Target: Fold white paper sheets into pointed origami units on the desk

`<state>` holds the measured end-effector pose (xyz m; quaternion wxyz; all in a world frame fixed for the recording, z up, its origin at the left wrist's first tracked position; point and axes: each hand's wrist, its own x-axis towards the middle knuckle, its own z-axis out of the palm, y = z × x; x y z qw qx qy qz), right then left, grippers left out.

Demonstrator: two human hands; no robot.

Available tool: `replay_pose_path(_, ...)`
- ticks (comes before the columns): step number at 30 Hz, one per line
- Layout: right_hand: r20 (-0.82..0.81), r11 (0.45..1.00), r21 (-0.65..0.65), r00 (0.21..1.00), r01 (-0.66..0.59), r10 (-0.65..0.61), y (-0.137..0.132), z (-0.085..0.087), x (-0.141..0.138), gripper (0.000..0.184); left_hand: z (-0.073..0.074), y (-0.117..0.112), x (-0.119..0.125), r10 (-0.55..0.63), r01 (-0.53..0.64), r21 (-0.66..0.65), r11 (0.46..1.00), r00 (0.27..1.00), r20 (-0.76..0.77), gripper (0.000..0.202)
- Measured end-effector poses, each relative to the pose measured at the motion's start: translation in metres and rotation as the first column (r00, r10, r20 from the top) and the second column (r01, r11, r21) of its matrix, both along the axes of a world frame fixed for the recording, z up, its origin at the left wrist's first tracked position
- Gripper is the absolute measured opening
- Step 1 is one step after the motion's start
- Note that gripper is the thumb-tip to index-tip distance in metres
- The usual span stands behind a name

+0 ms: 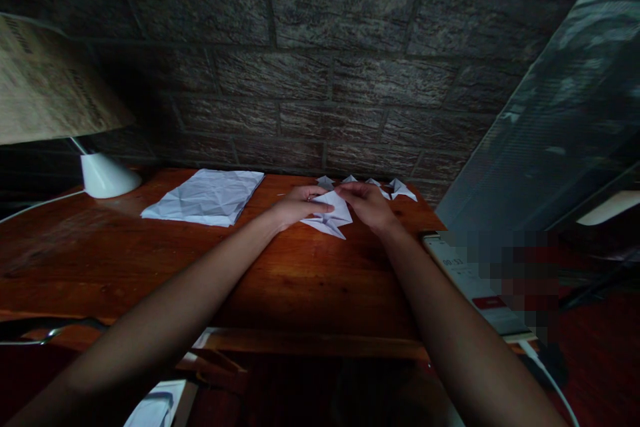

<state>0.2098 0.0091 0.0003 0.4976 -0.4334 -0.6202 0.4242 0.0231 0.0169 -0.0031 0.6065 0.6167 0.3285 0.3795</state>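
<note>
Both hands hold one piece of folded white paper [340, 212] just above the wooden desk. My left hand [300, 205] grips its left side, with the thumb lying over the paper. At the upper right edge, the fingers of my right hand [367, 202] pinch the paper. A pointed flap hangs toward me at the bottom of the piece. Behind the hands, several small folded paper pieces [403, 189] stand in a row by the wall, partly hidden by my right hand. To the left lies a stack of creased white sheets [207, 197].
A lamp with a white base [107, 175] and a printed shade stands at the left of the desk [300, 287]. A phone [465, 273] with a cable rests at the right edge. The brick wall [300, 73] closes off the back.
</note>
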Motion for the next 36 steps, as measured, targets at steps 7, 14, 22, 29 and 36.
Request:
replay_pose_path(7, -0.013, 0.998, 0.050, 0.999, -0.041, 0.042, -0.004, 0.005, -0.005, 0.033, 0.002, -0.004, 0.002, 0.010, -0.008, -0.051, 0.999, 1.000, 0.020, 0.029)
replay_pose_path(14, -0.117, 1.000, 0.003, 0.993, -0.005, 0.005, -0.012, 0.012, -0.010, 0.061, 0.006, -0.002, 0.002, 0.206, -0.189, -0.100, 0.977, 0.956, 0.210, 0.030)
replay_pose_path(22, -0.170, 0.965, -0.093, 0.959, -0.247, 0.229, -0.019, 0.012, -0.011, 0.061, 0.004, 0.007, 0.000, 0.305, -0.247, -0.206, 0.947, 0.894, 0.327, 0.025)
replay_pose_path(29, -0.114, 0.993, -0.021, 0.987, -0.117, 0.114, -0.009, 0.005, -0.010, 0.055, 0.006, 0.003, 0.002, 0.292, -0.236, -0.211, 0.949, 0.911, 0.292, 0.022)
replay_pose_path(36, -0.105, 0.998, 0.030, 0.993, -0.047, 0.049, -0.004, 0.001, -0.008, 0.061, 0.002, 0.003, -0.001, 0.171, -0.149, -0.099, 0.984, 0.946, 0.276, 0.040)
